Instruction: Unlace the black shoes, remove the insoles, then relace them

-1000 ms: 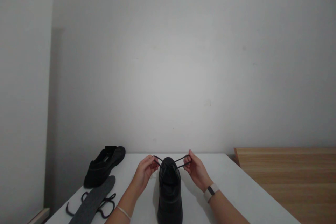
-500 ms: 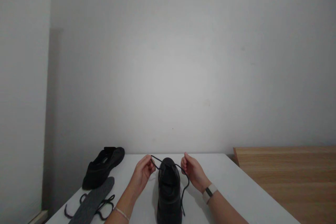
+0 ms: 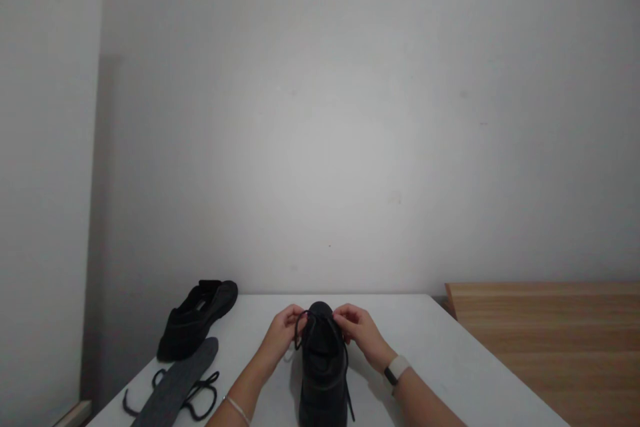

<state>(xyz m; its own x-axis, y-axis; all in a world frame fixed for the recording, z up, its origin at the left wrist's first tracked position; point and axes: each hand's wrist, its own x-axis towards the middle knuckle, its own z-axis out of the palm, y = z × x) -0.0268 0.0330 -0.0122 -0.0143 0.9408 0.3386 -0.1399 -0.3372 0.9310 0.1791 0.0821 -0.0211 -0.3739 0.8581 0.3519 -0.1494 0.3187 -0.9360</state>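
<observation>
The black shoe (image 3: pixel 323 363) is sitting between the left grip (image 3: pixel 283 335) and right grip (image 3: pixel 363 330); I can't tell if they're pinching. Its lace (image 3: pixel 297 331) is looking soft, probably best held near the shoe.

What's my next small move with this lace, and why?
I'd probably draw up the hanging lace end with your right hand. It dangles down the right side of the black shoe, and that hand is already close to the lace near the shoe's front. Your left hand is busy beside a slack loop on the other side.
</observation>
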